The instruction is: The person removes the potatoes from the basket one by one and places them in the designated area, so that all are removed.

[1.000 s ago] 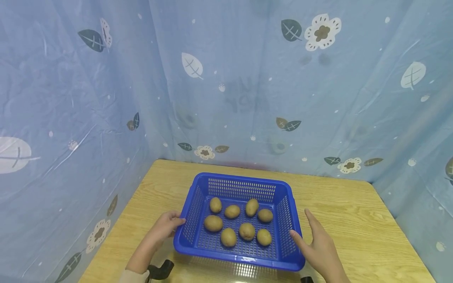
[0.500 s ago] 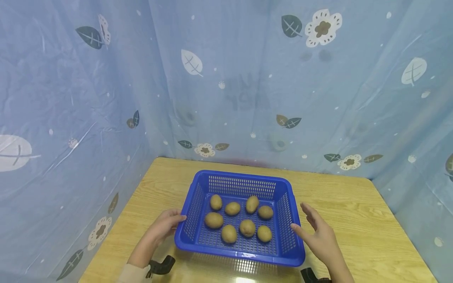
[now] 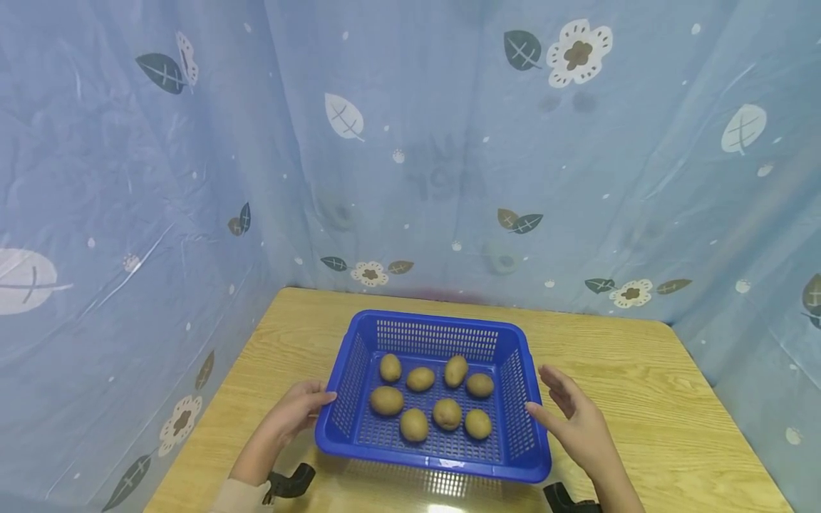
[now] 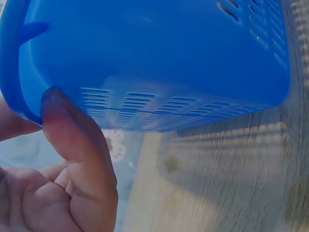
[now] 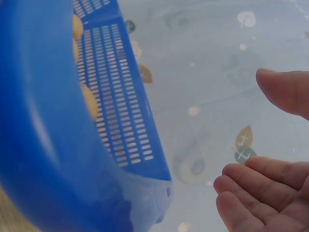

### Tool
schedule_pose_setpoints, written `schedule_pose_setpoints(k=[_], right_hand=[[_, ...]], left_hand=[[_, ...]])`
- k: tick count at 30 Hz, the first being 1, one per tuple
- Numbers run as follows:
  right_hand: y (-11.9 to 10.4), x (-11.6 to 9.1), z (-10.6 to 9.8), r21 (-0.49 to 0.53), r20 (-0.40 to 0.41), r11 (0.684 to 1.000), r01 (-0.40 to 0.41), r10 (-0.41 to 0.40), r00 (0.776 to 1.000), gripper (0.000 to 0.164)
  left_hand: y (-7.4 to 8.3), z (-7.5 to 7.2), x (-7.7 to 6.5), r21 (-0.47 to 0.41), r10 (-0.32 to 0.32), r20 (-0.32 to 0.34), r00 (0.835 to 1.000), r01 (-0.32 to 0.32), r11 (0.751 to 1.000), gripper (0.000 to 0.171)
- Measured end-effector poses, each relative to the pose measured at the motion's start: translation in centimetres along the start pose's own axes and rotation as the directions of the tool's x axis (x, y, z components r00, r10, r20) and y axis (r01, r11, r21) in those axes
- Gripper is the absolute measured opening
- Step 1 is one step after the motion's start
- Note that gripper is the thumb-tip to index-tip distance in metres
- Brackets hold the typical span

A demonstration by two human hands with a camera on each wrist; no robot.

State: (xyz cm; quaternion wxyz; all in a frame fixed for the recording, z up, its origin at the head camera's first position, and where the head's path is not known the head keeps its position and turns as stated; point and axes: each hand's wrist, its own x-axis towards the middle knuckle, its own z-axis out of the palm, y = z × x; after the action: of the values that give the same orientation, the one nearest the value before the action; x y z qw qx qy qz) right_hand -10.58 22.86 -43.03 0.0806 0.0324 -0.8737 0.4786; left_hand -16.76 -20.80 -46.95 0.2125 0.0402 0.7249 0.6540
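Note:
A blue plastic basket [image 3: 435,467] with slotted walls is on the wooden table, with several brown potatoes [image 3: 447,414] spread over its floor. My left hand [image 3: 296,413] grips the basket's left rim, thumb on top and fingers below. In the left wrist view, a finger [image 4: 79,145] presses against the outer wall under the rim. My right hand [image 3: 580,434] is beside the right rim, its thumb near the edge. The right wrist view shows the right hand [image 5: 270,198] apart from the basket [image 5: 63,145], palm facing it, fingers extended and holding nothing.
The light wooden table [image 3: 641,385] extends on both sides of the basket. Blue curtains [image 3: 417,178] printed with leaves and flowers hang behind and along the sides. Black curved mounts [image 3: 291,481] are at both wrists.
My right hand has turned slightly, its fingers shifting toward the basket's right rim. The left hand keeps its grip on the left rim. The potatoes keep their arrangement.

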Motion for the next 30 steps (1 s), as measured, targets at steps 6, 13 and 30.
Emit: schedule_pose_setpoints(k=[6, 13, 30], right_hand=[[-0.1, 0.2, 0.2, 0.023, 0.007, 1.000, -0.004, 0.004, 1.000, 0.068], [-0.5, 0.8, 0.3, 0.020, 0.032, 1.000, 0.000, 0.000, 0.999, 0.071], [-1.6, 1.9, 0.1, 0.032, 0.070, 0.997, 0.068, -0.070, 0.995, 0.067]], left_hand=[[0.0, 0.1, -0.1, 0.022, -0.008, -0.029, 1.000, 0.009, 1.000, 0.039], [0.2, 0.2, 0.0, 0.048, -0.019, -0.063, 0.998, 0.022, 0.999, 0.038], [0.6, 0.3, -0.1, 0.052, -0.018, -0.063, 0.998, 0.021, 0.998, 0.038]])
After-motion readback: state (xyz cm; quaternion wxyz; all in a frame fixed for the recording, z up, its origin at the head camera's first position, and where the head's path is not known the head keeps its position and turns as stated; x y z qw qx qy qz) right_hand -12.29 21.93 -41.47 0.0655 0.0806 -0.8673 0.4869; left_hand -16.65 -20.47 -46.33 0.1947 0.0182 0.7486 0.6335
